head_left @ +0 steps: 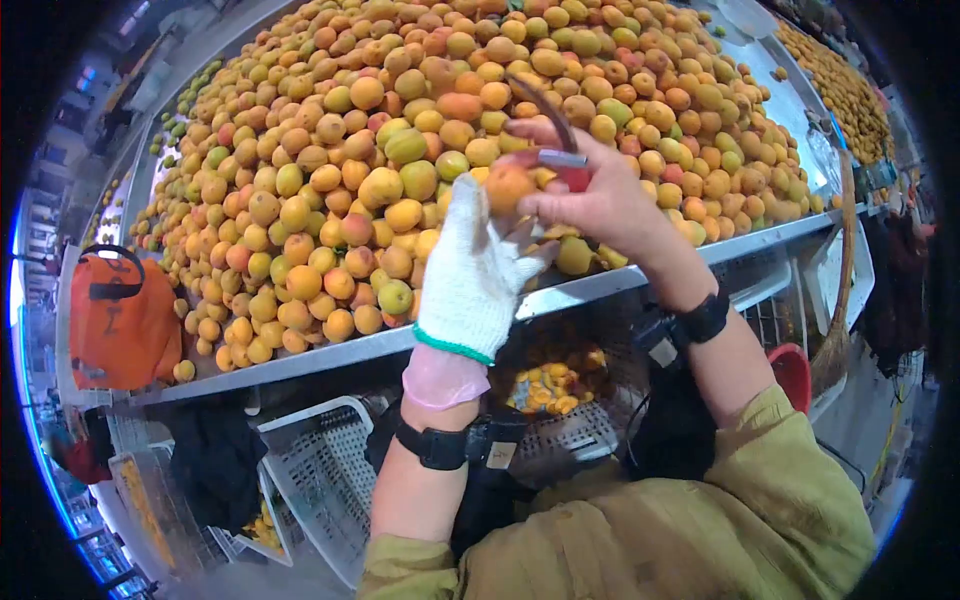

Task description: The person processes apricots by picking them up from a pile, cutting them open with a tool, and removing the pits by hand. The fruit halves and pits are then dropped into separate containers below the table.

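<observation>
My left hand (465,285), in a white knitted glove with a green hem over a pink cuff, is closed around an apricot (507,188) just above the front of the heap. Bare and curled, my right hand (610,200) grips a knife (550,112) with a curved blade and a red handle. The blade points up and away, and the right thumb lies right at the apricot's side. Beyond both hands spreads a large heap of apricots (330,180), orange, yellow and some greenish.
The heap lies on a metal table with a raised front edge (340,358). Below stands a crate with apricot halves (548,388); another white crate (325,470) leans to its left. An orange bag (120,320) sits at the left corner. A broom (835,345) and red bucket (790,378) are at right.
</observation>
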Available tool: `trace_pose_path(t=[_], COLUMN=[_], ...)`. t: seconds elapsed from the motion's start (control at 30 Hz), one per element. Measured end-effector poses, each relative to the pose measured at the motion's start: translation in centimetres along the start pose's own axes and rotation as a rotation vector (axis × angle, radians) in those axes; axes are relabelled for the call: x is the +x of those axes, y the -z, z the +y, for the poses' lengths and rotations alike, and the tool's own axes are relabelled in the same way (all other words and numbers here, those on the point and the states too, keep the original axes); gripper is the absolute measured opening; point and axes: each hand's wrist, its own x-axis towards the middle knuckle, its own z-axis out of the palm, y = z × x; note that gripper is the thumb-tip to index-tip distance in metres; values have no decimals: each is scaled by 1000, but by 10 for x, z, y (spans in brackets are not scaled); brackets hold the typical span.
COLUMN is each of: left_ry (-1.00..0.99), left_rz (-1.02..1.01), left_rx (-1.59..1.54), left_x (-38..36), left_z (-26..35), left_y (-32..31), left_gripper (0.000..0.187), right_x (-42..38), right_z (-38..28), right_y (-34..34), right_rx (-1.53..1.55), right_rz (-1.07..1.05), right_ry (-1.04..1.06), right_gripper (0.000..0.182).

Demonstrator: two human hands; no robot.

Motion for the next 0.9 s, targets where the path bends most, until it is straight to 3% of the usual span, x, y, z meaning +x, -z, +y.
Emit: trace_pose_path(t=[0.07,0.13,0.2,0.27,0.3,0.43,0.47,0.53,0.57,0.67,0.73,0.9], left_ry=[-71,-190,-261,-522,-548,-685,-687,-518,-423,-387,-399,-417], left_rz=[-24,-40,-3,86,119,86,91,88,86,-32,-43,-29], left_rx=[62,499,438,750,751,1013,1015,648,611,441,414,483], left_x=[-5,-9,-10,-11,-8,-12,-12,-12,-15,-15,-15,-16], left_z=[1,4,4,7,10,16,17,21,24,23,25,27], left_y=[-10,-10,-14,-17,-14,-13,-12,-9,-10,-7,-10,-10], left_gripper=[46,43,42,50,58,57,57,55,53,51,52,52], right_x=[-2,-3,-7,-10,-11,-22,-23,-26,-27,-28,-29,-27], right_z=[0,1,-1,-1,2,-4,-3,1,3,4,-1,0], right_y=[-8,-9,-9,-2,-4,1,0,-3,-5,-7,-5,-5], right_rx=[86,91,77,-98,-95,-399,-396,-341,-339,-275,-331,-366], right_rz=[-63,-74,-1,186,262,69,65,58,56,56,-53,-76], right_ry=[-7,102,111,61,48,69,71,45,44,35,26,8], right_gripper=[69,72,69,55,43,33,33,33,33,34,35,36])
